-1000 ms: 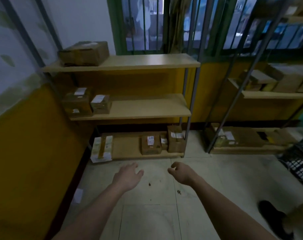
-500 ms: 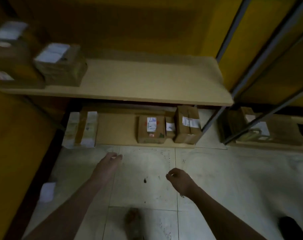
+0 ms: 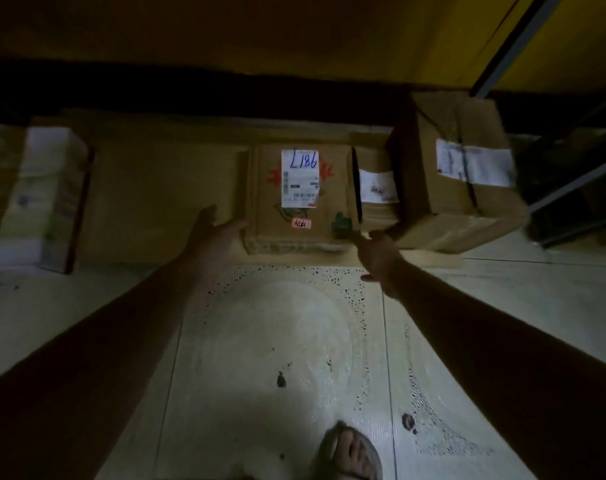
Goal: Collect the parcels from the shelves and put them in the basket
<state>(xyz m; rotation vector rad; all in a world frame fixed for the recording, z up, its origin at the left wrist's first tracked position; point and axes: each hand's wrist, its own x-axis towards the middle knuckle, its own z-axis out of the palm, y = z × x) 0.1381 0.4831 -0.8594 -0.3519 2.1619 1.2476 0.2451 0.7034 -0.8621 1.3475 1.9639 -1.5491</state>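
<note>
A flat brown parcel with a white label marked in blue lies on the bottom shelf board. My left hand is open at the parcel's left front corner, fingers spread and touching or almost touching its side. My right hand is open at its right front corner. A small narrow parcel stands just to the right, and beside that a taller taped box. The basket is out of sight.
A white and brown package lies at the shelf's left end. A grey shelf post rises at the upper right, with another rack's rails beyond. Pale floor tiles lie below, and my sandalled foot is at the bottom.
The view has dropped and closed in on the bottom shelf. Both hands have moved forward from over the floor to the two front corners of the labelled parcel.
</note>
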